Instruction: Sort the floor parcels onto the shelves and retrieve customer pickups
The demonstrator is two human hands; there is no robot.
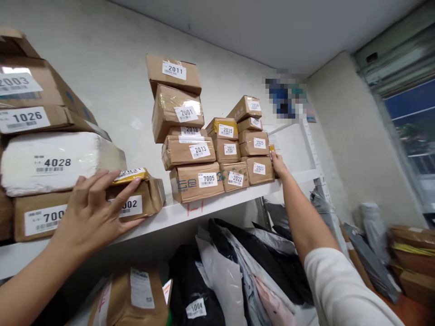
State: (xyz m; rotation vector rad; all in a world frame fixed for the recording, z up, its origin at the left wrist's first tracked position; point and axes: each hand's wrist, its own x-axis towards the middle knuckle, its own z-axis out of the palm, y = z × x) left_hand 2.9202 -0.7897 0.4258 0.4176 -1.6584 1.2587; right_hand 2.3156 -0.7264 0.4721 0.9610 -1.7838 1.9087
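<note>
My left hand [98,206] is spread against the packages on the left of the shelf, fingers stretched out. It touches a cardboard box [149,199] whose label ends in 002 and a small yellow-taped package [139,174] lying on that box. Just behind my fingers sits a white wrapped parcel [57,174] labelled 4028. At the far end of the box row, my right hand [279,165] is closed beside the box [258,174] labelled 2023. A bit of yellow [272,148] shows at its fingertips; what the fingers grip is mostly hidden.
Labelled boxes stand in stacks on the white shelf [166,217], the tallest topped by a box [175,72] marked 2011. Below hang or lean black and grey plastic mailers [224,276] and a cardboard parcel [136,299]. More parcels [414,253] lie at the right.
</note>
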